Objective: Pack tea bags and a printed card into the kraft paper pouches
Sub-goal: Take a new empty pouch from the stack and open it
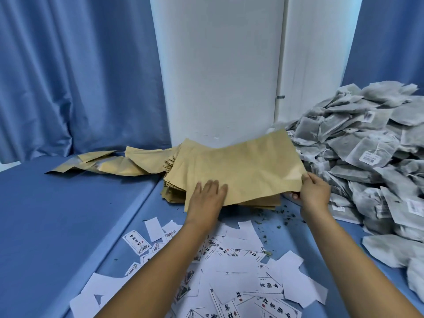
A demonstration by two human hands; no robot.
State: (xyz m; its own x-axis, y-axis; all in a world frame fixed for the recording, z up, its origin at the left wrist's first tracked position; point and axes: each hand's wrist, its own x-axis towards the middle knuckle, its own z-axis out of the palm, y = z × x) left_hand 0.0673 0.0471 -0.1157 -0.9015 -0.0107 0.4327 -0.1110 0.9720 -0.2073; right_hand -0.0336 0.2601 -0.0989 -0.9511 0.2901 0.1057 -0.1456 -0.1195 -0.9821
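A kraft paper pouch [247, 166] is lifted off the stack of pouches [171, 187] in the middle of the blue table. My right hand [314, 191] pinches its right front corner, thumb on top. My left hand [207, 198] lies flat on the pouch's front left part with straight fingers. A big heap of grey tea bags [371, 152] with white labels fills the right side. Several white printed cards [231, 265] lie scattered in front, under my forearms.
More kraft pouches [105, 162] lie spread out at the back left. Loose tea crumbs [275, 216] dot the blue table [68, 214] near the stack. Blue curtains [68, 72] and a white wall panel [220, 65] stand behind.
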